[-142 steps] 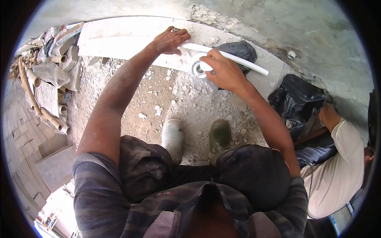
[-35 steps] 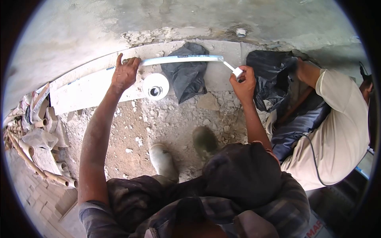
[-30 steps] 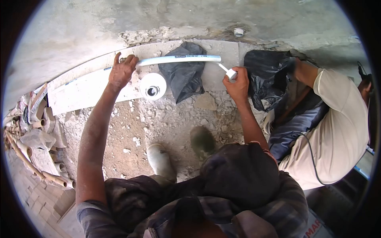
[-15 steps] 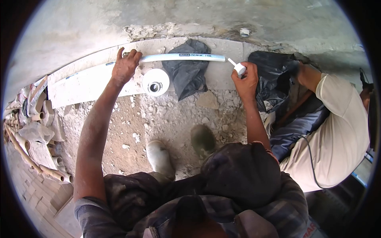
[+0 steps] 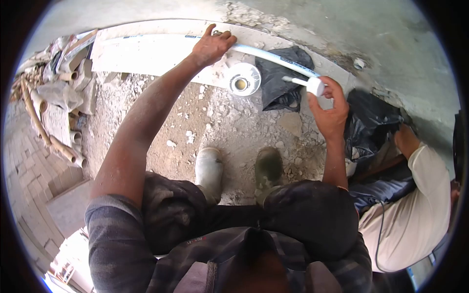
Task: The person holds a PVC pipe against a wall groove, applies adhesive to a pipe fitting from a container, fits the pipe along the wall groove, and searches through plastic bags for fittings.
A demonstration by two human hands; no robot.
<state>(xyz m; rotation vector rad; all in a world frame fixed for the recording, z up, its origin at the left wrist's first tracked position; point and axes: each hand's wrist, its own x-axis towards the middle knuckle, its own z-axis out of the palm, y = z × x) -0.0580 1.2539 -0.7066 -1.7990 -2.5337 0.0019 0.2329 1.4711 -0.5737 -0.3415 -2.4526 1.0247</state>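
Observation:
A long white PVC pipe (image 5: 273, 57) with blue print lies across a pale board (image 5: 141, 56). My left hand (image 5: 214, 47) is closed around the pipe; a small greyish thing shows by its fingers, too hidden to name. Pinched in my right hand (image 5: 331, 107) is a white glue-brush cap (image 5: 315, 87), its dauber pointing left, close to the pipe's right end. Between my hands an open white glue can (image 5: 244, 79) stands at the board's edge. A black plastic bag (image 5: 283, 93) lies under the pipe, right of the can.
At right a co-worker's sleeve (image 5: 430, 166) and hand (image 5: 406, 140) are beside another black bag (image 5: 371, 117). A short pipe stub (image 5: 359, 64) sticks out of the wall. Bamboo-like poles and scrap (image 5: 63, 154) are piled left. Rubble covers the ground before my boots (image 5: 209, 166).
The view has shifted, so things appear farther right. My right hand has turned the brush cap, and its dauber has come over the pipe's end area. My left hand stays on the pipe.

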